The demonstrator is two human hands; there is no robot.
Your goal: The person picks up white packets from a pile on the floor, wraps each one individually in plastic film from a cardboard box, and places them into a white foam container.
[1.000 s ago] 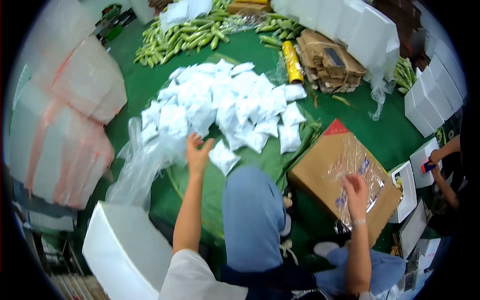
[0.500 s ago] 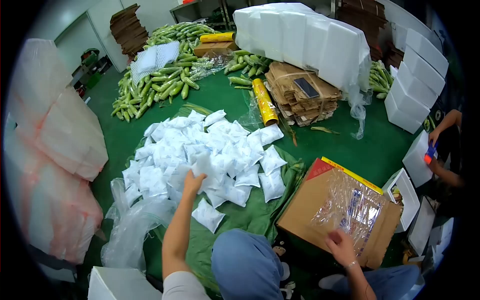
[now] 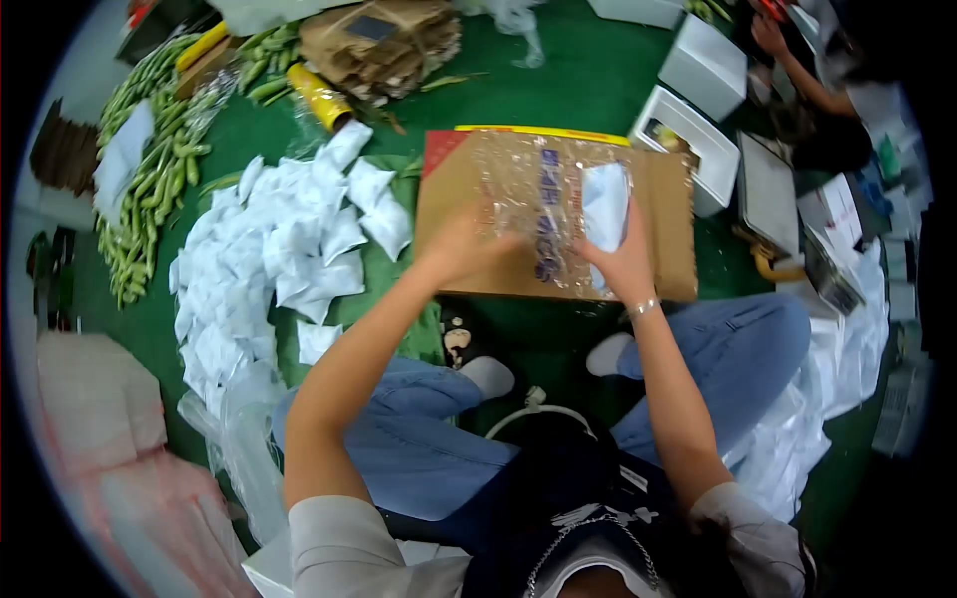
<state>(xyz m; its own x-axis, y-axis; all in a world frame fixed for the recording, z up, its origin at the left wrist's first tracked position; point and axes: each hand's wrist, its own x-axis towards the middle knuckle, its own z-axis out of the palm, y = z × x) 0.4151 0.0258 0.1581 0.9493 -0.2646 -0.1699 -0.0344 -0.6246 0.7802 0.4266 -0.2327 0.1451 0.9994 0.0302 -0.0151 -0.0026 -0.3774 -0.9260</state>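
My right hand (image 3: 623, 261) is closed around a white pouch (image 3: 605, 204), which looks like an ice pack, and holds it upright over the cardboard box (image 3: 658, 224). Clear plastic film (image 3: 513, 174) lies across the top of the box. Above the box's left part is my left hand (image 3: 467, 247), smeared by motion, so its fingers and anything in them do not show clearly. A heap of similar white pouches (image 3: 289, 239) rests on a green sheet (image 3: 399, 299) to the left of the box. One pouch (image 3: 317, 341) lies apart at the near edge.
Behind the heap are a yellow roll (image 3: 319, 97), stacked flattened cartons (image 3: 384, 50) and long green vegetables (image 3: 159, 174). An open white foam box (image 3: 688, 145) stands beyond the box's right corner. Another person's arm (image 3: 797, 70) shows at upper right. Wrapped bundles (image 3: 110, 399) stand at left.
The view has tipped down and turned right. My left hand has moved from the heap, where it held a pouch, to over the box. My right hand now grips a pouch.
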